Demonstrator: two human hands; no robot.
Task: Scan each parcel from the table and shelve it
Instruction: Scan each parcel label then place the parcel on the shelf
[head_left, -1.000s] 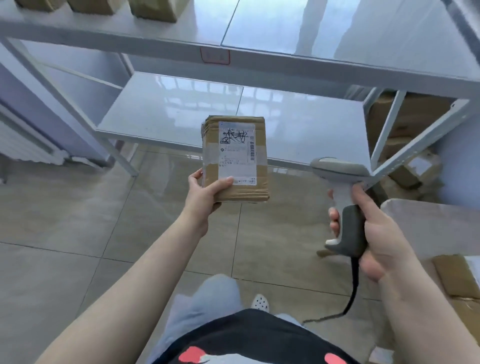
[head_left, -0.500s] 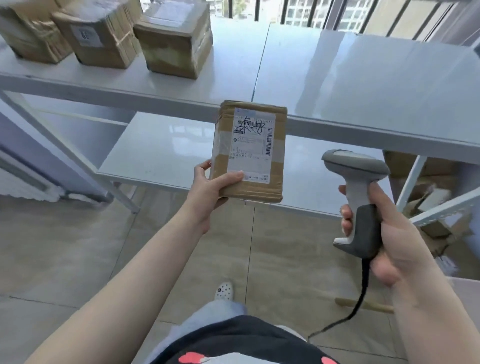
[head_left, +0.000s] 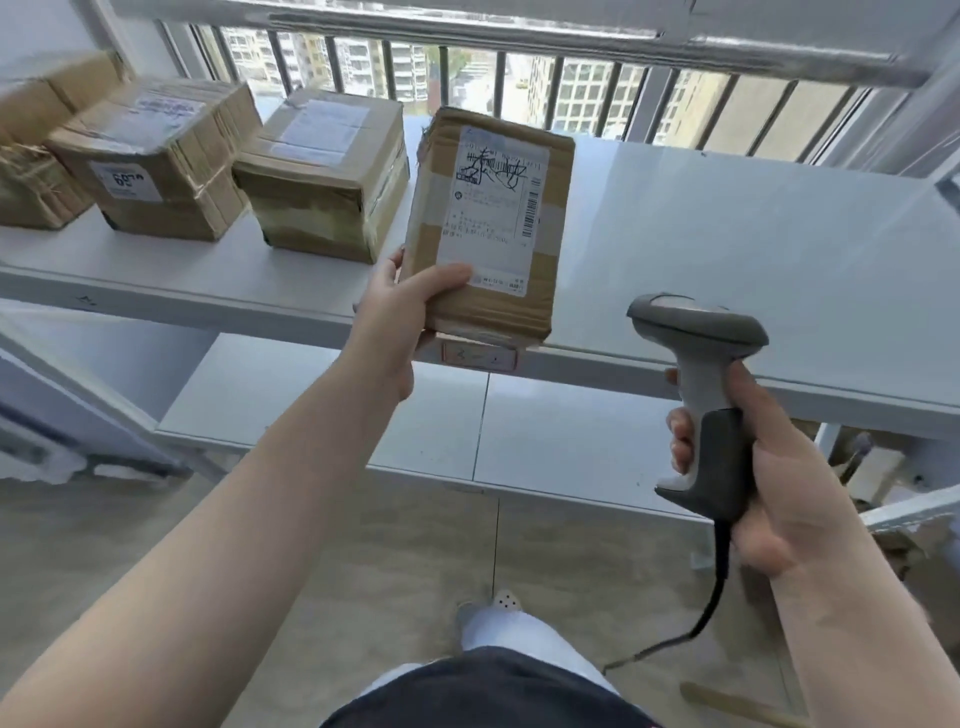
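Observation:
My left hand (head_left: 402, 306) grips a brown cardboard parcel (head_left: 550, 223) by its lower left corner, thumb across the front. The parcel stands upright with its white shipping label facing me, held over the front edge of the upper white shelf (head_left: 727, 270). My right hand (head_left: 769, 478) holds a grey barcode scanner (head_left: 701, 364) by its dark handle, to the right of and below the parcel. The scanner's head points left and away from me. Its black cable hangs down toward the floor.
Three taped cardboard boxes (head_left: 327, 176) stand in a row on the left part of the upper shelf. A lower shelf (head_left: 457, 426) lies beneath. A barred window (head_left: 519, 78) is behind the rack. More cardboard (head_left: 914, 545) sits at the right, past the rack's leg.
My left hand has lifted the parcel from the lower shelf's level up to the upper shelf. The view has tilted up, showing the boxes and window. The scanner stays in my right hand.

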